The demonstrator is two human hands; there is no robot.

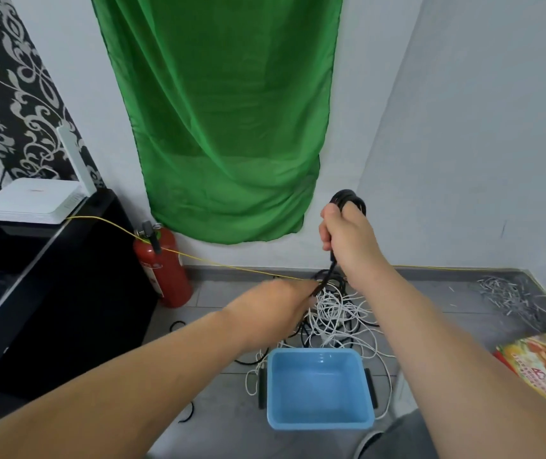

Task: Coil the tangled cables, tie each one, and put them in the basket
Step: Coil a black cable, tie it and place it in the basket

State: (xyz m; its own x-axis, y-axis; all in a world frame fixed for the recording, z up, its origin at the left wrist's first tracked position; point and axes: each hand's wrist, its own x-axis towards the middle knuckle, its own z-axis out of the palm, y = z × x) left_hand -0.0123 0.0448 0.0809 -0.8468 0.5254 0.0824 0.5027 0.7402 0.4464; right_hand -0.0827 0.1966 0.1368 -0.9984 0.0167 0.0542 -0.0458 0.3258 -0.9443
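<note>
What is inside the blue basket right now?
The blue basket shows only its bare bottom; no coiled cable inside. White cables lie outside its walls. What lies beneath it is hidden.

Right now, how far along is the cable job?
Done: nothing yet; the blue basket is empty. In hand: the right hand grips a few wound loops of a black cable, the left hand holds its loose run lower down. Left: finishing and tying that coil, then the tangled white and black cables on the floor.
</note>
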